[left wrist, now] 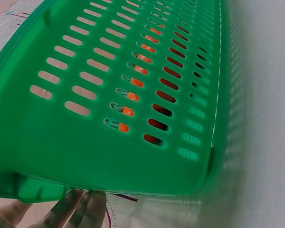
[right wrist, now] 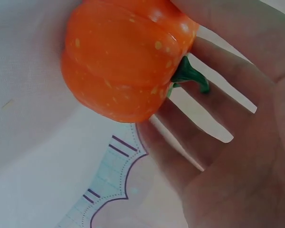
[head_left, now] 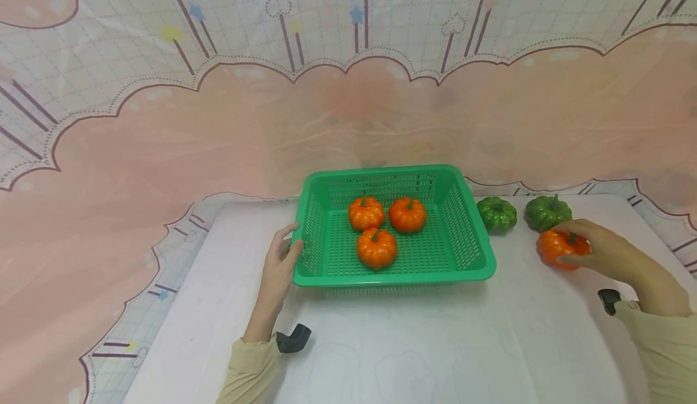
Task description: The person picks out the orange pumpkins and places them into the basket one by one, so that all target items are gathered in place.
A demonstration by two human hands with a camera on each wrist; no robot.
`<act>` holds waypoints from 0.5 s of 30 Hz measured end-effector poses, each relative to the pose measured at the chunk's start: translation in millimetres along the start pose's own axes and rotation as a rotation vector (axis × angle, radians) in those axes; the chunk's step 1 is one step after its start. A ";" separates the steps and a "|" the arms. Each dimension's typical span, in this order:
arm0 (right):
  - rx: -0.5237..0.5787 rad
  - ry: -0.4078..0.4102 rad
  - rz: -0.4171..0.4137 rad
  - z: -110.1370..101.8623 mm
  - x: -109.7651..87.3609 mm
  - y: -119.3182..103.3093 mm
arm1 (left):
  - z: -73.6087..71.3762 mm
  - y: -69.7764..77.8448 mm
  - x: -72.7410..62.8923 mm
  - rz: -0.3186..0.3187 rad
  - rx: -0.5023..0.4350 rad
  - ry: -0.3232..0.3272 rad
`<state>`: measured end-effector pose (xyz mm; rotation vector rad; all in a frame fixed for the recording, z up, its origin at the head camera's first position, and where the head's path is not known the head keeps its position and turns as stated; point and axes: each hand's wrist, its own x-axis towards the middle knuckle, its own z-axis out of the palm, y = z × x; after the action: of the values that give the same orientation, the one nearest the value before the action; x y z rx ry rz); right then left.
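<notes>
My right hand (head_left: 615, 251) grips a small orange pumpkin (head_left: 555, 248) at the right side of the table. In the right wrist view the pumpkin (right wrist: 118, 61) shows its curved green stem towards the palm, with the fingers spread around it. A green plastic basket (head_left: 392, 279) stands in the middle, holding an orange pumpkin (head_left: 366, 213) at the back left, another orange pumpkin (head_left: 408, 216) beside it and a third orange pumpkin (head_left: 377, 250) in front. At the basket's left rim lies my left hand (head_left: 280, 265), its fingertips (left wrist: 97, 199) against the rim in the left wrist view.
Between the basket and my right hand sits a green pumpkin (head_left: 497, 215). A second green pumpkin (head_left: 547, 211) is just behind the held one. The white table (head_left: 381, 343) meets a patterned pink cloth (head_left: 245, 138) at the back and left.
</notes>
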<state>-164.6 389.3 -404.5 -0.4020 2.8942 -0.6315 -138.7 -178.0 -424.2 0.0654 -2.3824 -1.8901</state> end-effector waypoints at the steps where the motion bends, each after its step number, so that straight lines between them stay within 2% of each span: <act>1: -0.006 -0.001 0.006 -0.1 -0.2 -0.4 | 0.1 0.0 0.2 0.000 -0.002 -0.001; 6: -0.028 -0.005 0.027 -0.7 -0.6 -1.6 | 0.3 -0.3 0.7 0.000 -0.009 -0.003; 15: -0.018 0.028 -0.006 2.5 -1.7 -1.4 | 0.3 -1.0 0.7 0.000 0.004 0.003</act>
<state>-162.2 387.6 -406.0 -0.4073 2.9278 -0.6173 -139.5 -178.0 -425.2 0.0691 -2.3840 -1.8844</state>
